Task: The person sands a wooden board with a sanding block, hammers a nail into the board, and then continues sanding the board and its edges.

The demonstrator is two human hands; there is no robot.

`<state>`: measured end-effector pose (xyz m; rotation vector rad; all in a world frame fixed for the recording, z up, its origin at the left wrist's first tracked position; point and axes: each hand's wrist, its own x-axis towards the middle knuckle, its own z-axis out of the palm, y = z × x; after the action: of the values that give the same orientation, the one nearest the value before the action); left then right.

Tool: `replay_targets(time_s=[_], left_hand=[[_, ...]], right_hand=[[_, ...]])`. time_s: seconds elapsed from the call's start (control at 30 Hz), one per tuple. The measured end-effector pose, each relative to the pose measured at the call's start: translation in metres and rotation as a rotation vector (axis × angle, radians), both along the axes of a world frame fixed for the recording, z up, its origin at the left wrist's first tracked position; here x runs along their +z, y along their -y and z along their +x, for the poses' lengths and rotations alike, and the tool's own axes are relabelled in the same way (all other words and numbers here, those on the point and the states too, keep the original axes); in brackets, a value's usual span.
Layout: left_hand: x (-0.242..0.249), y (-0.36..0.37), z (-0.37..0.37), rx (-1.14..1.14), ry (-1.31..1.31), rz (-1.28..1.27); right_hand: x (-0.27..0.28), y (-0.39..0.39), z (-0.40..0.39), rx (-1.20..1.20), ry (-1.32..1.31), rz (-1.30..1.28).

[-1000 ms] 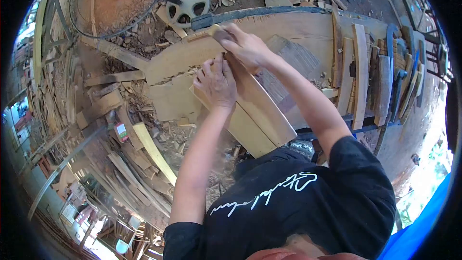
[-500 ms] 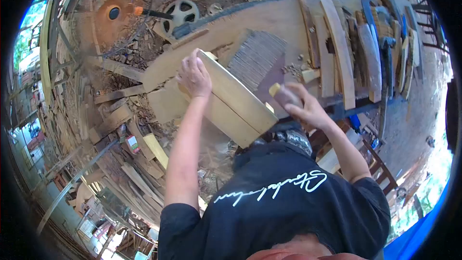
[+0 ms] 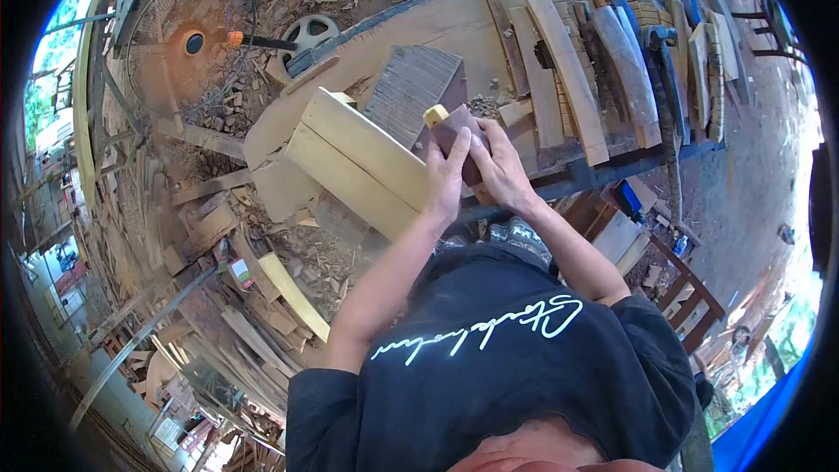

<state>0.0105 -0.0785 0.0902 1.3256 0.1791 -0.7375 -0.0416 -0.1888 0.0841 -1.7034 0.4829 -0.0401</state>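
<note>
Both hands meet over a small pale wooden block wrapped in dark brown sandpaper [image 3: 455, 128], whose yellowish end sticks out at the upper left. My left hand [image 3: 447, 177] is closed on its near side, thumb along the top. Around the right side curl the fingers of my right hand [image 3: 501, 166]. A large pale wooden workpiece [image 3: 354, 162] with a long seam lies tilted on the bench, just left of my left hand. Behind the block sits a grey ridged slab [image 3: 411, 92]. My wrists partly hide the workpiece's near end.
The workbench [image 3: 489, 31] carries long boards [image 3: 564, 70] and a clamp [image 3: 660, 35] on the right. A wire-caged fan [image 3: 192, 42] stands at the far left. Wood scraps [image 3: 249, 323] pile up on the left floor. A slatted wooden frame [image 3: 686, 284] is at the lower right.
My left hand has let go of the pale workpiece and moved right onto the sandpaper-wrapped block. My right hand has brought the block up and left. The view has shifted slightly.
</note>
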Motion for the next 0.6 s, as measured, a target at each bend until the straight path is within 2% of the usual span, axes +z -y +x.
replay_targets(time_s=[0.07, 0.2, 0.33, 0.43, 0.6], left_hand=[[0.010, 0.005, -0.001, 0.034, -0.137, -0.149], [0.017, 0.004, -0.007, 0.006, -0.208, -0.262], [0.011, 0.001, -0.021, 0.084, -0.196, -0.225], [0.011, -0.007, -0.031, 0.114, -0.257, -0.212], [-0.012, -0.033, -0.035, 0.124, -0.308, -0.216]], right_hand=[[-0.007, 0.000, -0.007, -0.024, 0.020, 0.065], [0.000, -0.005, -0.015, -0.122, 0.034, 0.217], [0.009, -0.008, -0.027, -0.118, 0.024, 0.176], [0.008, -0.014, -0.039, 0.006, -0.077, 0.142], [-0.007, -0.023, -0.041, 0.044, -0.144, 0.206]])
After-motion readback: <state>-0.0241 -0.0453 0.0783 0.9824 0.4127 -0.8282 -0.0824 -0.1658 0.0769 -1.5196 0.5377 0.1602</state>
